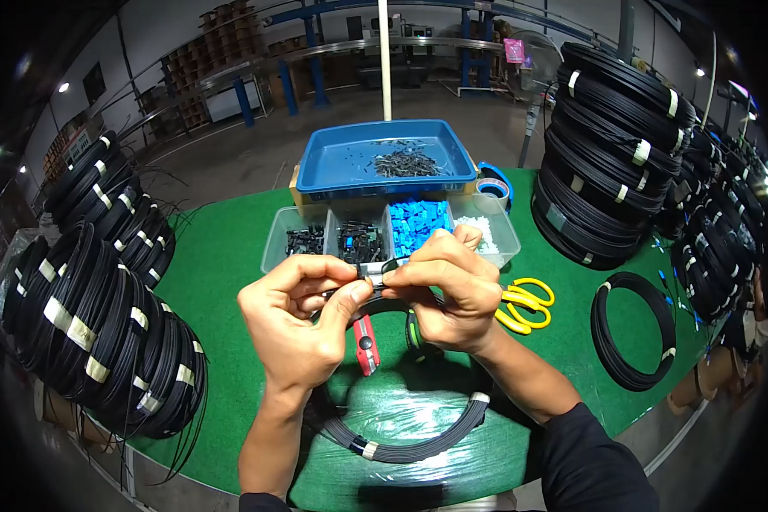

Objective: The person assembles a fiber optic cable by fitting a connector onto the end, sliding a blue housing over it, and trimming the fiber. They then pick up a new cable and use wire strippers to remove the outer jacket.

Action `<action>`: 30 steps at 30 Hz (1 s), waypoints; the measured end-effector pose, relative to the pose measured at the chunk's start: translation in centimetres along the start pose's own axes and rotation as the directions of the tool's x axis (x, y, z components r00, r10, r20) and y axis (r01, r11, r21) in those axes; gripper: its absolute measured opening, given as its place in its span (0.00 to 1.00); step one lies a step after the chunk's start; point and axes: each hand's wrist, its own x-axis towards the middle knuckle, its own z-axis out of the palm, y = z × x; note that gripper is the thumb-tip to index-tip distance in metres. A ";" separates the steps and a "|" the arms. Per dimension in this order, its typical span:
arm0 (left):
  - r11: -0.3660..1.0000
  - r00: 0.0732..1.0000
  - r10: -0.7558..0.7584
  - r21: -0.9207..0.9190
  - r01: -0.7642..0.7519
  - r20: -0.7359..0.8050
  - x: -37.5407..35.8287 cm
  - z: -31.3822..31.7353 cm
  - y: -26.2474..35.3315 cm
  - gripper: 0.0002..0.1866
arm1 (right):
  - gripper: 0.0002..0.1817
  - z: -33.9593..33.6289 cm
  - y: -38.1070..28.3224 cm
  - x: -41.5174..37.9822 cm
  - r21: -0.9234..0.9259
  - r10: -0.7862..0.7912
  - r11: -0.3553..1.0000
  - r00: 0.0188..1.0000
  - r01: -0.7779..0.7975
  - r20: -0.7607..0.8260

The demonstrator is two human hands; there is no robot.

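My left hand (pixel 303 320) and my right hand (pixel 452 290) meet at the middle, above the front of the table. Thumb and fingers of each pinch a small black-and-white connector piece (pixel 373 270) between them; its exact shape is partly hidden by the fingertips. Under my hands a coil of black cable (pixel 427 452) lies on clear film, bound with pale tape. Close below my left fingertips is a red-handled tool (pixel 366 343). A green-and-black tool (pixel 414 331) sits partly hidden under my right hand. Yellow-handled scissors (pixel 529 305) rest to its right.
Behind my hands stands a clear divided box (pixel 282 235) of black, blue and white small parts. Beyond it is a blue tray (pixel 316 166) with black scraps. Cable coils (pixel 102 333) pile up left, a tall stack (pixel 606 154) right, and a single coil (pixel 602 333) lies flat.
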 end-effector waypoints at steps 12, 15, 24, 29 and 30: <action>0.996 0.998 0.065 0.061 -0.064 -0.005 -0.1 0.1 0.1 0.07 | 0.10 -1.2 -0.5 0.8 0.086 0.268 0.954 0.946 -0.287 0.185; 0.997 0.999 0.048 0.052 -0.048 0.000 -0.2 0.1 0.1 0.07 | 0.09 -1.3 -0.4 0.9 0.111 0.279 0.946 0.939 -0.305 0.200; 0.996 0.997 -0.073 -0.051 0.074 0.020 -0.2 0.2 0.3 0.06 | 0.11 -1.2 0.7 0.3 0.120 0.149 0.978 0.975 -0.169 0.163; 0.994 0.997 -0.078 -0.076 0.079 0.015 -0.3 0.3 0.5 0.06 | 0.13 -1.3 0.9 0.4 0.095 0.020 0.995 0.989 -0.034 0.144; 0.994 0.997 -0.079 -0.081 0.080 0.010 -0.3 0.3 0.5 0.06 | 0.13 -1.3 0.8 0.4 0.093 0.018 0.995 0.989 -0.032 0.144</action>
